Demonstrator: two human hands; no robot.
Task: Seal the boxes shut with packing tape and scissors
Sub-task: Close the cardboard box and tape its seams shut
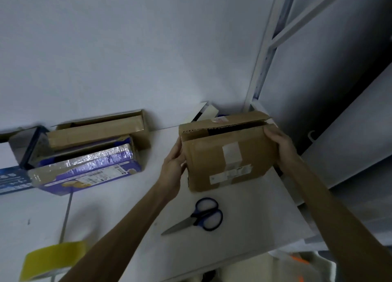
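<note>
A brown cardboard box with old tape strips and a label stands tilted on the white table at the right, its top flaps slightly apart. My left hand lies flat against its left side. My right hand grips its upper right corner, fingers curled over the edge. Blue-handled scissors lie shut on the table just in front of the box. A yellow tape roll sits at the near left edge of the table.
Against the wall at the left stand an open brown carton, a purple box with a foil lining and a dark blue box. A white shelf post rises at the right. A white open box sits behind the brown one.
</note>
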